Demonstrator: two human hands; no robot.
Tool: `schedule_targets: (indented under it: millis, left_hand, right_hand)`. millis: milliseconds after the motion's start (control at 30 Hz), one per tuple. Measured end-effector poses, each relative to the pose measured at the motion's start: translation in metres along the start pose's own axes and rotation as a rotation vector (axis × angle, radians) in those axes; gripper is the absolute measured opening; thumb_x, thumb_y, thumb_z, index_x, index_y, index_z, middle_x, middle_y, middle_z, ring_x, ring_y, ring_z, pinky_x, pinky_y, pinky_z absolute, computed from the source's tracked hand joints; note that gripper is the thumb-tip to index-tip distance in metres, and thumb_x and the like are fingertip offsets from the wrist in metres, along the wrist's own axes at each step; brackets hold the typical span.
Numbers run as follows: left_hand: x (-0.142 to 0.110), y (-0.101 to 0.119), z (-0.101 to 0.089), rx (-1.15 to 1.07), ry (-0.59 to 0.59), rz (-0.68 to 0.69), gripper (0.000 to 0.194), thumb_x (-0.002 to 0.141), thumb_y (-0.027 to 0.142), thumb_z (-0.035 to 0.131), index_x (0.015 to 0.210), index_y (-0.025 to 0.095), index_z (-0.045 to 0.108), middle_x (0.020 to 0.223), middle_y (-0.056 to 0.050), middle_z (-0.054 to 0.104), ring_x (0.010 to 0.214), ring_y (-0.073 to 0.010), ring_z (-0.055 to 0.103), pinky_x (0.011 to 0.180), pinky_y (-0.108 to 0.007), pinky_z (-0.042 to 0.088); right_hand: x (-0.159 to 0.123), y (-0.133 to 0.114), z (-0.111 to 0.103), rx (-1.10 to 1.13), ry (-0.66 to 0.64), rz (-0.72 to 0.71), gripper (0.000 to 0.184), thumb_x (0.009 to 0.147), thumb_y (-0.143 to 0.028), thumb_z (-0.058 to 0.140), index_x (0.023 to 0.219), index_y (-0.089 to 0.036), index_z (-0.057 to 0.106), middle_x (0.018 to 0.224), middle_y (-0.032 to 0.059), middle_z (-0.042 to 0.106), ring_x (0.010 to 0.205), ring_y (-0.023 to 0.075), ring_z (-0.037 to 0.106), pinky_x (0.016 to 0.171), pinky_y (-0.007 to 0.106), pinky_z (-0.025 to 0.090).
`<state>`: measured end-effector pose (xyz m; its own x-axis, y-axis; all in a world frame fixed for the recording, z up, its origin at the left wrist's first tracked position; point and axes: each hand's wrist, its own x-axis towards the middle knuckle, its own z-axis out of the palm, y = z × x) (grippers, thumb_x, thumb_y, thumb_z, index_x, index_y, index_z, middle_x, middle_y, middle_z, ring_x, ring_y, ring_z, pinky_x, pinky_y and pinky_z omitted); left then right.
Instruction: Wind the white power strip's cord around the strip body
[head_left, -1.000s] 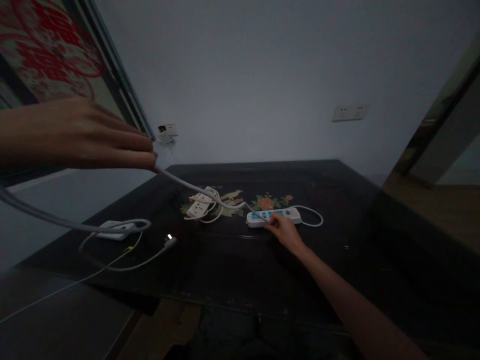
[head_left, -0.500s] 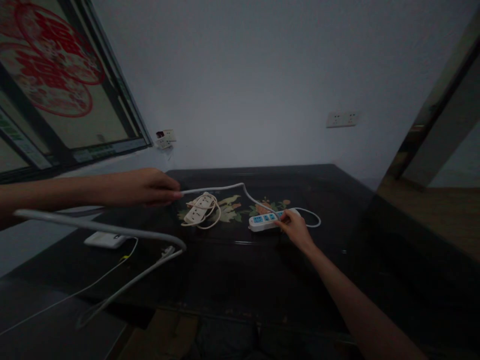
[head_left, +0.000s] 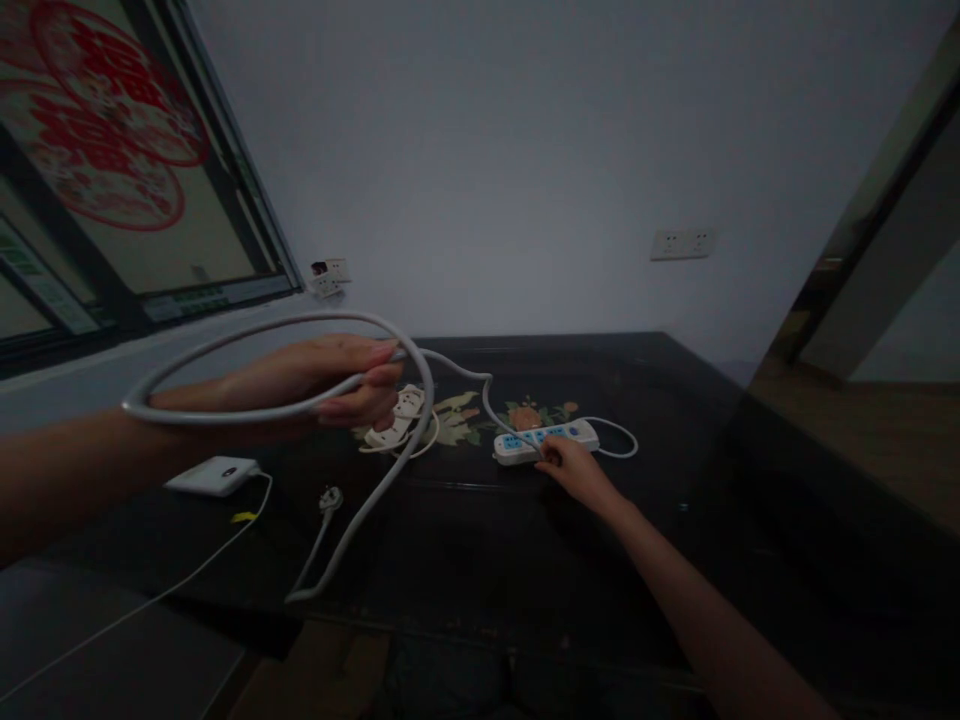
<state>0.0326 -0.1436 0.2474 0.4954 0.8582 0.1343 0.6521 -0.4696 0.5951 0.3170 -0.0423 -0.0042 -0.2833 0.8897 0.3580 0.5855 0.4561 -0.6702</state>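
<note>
My left hand is closed around a grey-white power cord, raised above the table's left part. A wide loop of the cord hangs around that wrist, and its plug lies near the front left. From the left hand the cord runs right, with a kink, to my right hand, whose fingers pinch it. The right hand is at the front edge of a white power strip with blue sockets. Behind the left hand, partly covered, lies a second white power strip with its own cord wound about it.
A white box-like device with a thin cable sits on the left of the dark table, beside a yellow scrap. Wall sockets are at the back right, and an adapter is at the back left near the window.
My left hand has moved right and turned, and the loose cord now loops around its wrist. The plug has shifted slightly. My right hand has slid a little left along the power strip.
</note>
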Motion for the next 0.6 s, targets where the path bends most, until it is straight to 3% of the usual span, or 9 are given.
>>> schedule_targets:
  millis: [100,200,300,400,433,500,600]
  left_hand:
    - [0.008,0.0,0.011,-0.656,-0.179,-0.006,0.032,0.094,0.029,0.032,0.064,0.02,0.039,0.038,0.009,0.029,0.037,-0.0062,0.028,0.055,-0.023,0.043]
    - [0.017,0.002,0.022,-0.965,-0.175,-0.004,0.03,0.094,0.018,0.034,0.067,0.017,0.047,0.042,0.008,0.035,0.039,-0.005,0.034,0.06,-0.019,0.044]
    - [0.023,0.007,0.032,-1.138,-0.163,-0.031,0.038,0.097,0.017,0.028,0.066,0.015,0.05,0.041,0.007,0.037,0.041,-0.0048,0.039,0.058,-0.016,0.042]
    - [0.025,0.011,0.04,-1.236,-0.159,-0.029,0.045,0.099,0.017,0.024,0.063,0.014,0.052,0.04,0.006,0.037,0.04,-0.0047,0.039,0.055,-0.015,0.041]
    - [0.026,0.012,0.042,-1.262,-0.152,-0.019,0.045,0.098,0.017,0.024,0.062,0.014,0.052,0.04,0.006,0.038,0.04,-0.0046,0.039,0.055,-0.015,0.041]
    - [0.027,0.012,0.044,-1.303,-0.123,0.01,0.042,0.097,0.015,0.028,0.062,0.014,0.052,0.04,0.005,0.039,0.04,-0.0049,0.039,0.053,-0.015,0.041]
    - [0.028,0.005,0.048,-1.338,-0.008,0.019,0.039,0.096,0.022,0.036,0.059,0.017,0.047,0.043,0.004,0.04,0.047,-0.0077,0.045,0.06,-0.019,0.046]
  right_hand:
    - [-0.001,-0.02,-0.001,0.0,0.016,-0.043,0.006,0.073,-0.015,0.066,0.076,-0.018,0.061,0.083,0.0047,0.064,0.085,0.0212,0.057,0.077,0.033,0.041]
    - [0.006,-0.048,-0.001,0.07,-0.005,-0.094,0.015,0.083,-0.026,0.059,0.096,-0.018,0.063,0.091,0.006,0.067,0.088,0.02,0.061,0.079,0.033,0.045]
    - [0.022,-0.082,-0.004,0.308,0.072,-0.128,0.039,0.085,-0.031,0.058,0.121,-0.018,0.052,0.099,0.0075,0.065,0.086,0.0186,0.063,0.073,0.032,0.049]
    - [0.041,-0.119,-0.008,0.399,0.334,-0.225,0.059,0.08,-0.03,0.064,0.133,-0.024,0.042,0.12,0.0108,0.057,0.093,0.0196,0.061,0.075,0.034,0.051]
    - [0.047,-0.131,-0.01,0.371,0.399,-0.293,0.059,0.079,-0.03,0.065,0.133,-0.025,0.042,0.124,0.0108,0.055,0.101,0.0208,0.058,0.081,0.035,0.05]
    - [0.055,-0.15,-0.013,0.308,0.477,-0.415,0.043,0.086,-0.03,0.058,0.127,-0.027,0.049,0.119,0.008,0.059,0.105,0.0202,0.057,0.089,0.037,0.047]
    - [0.062,-0.165,-0.019,0.242,0.432,-0.53,0.025,0.094,-0.027,0.042,0.109,-0.026,0.062,0.099,0.0037,0.068,0.094,0.0174,0.062,0.087,0.033,0.046]
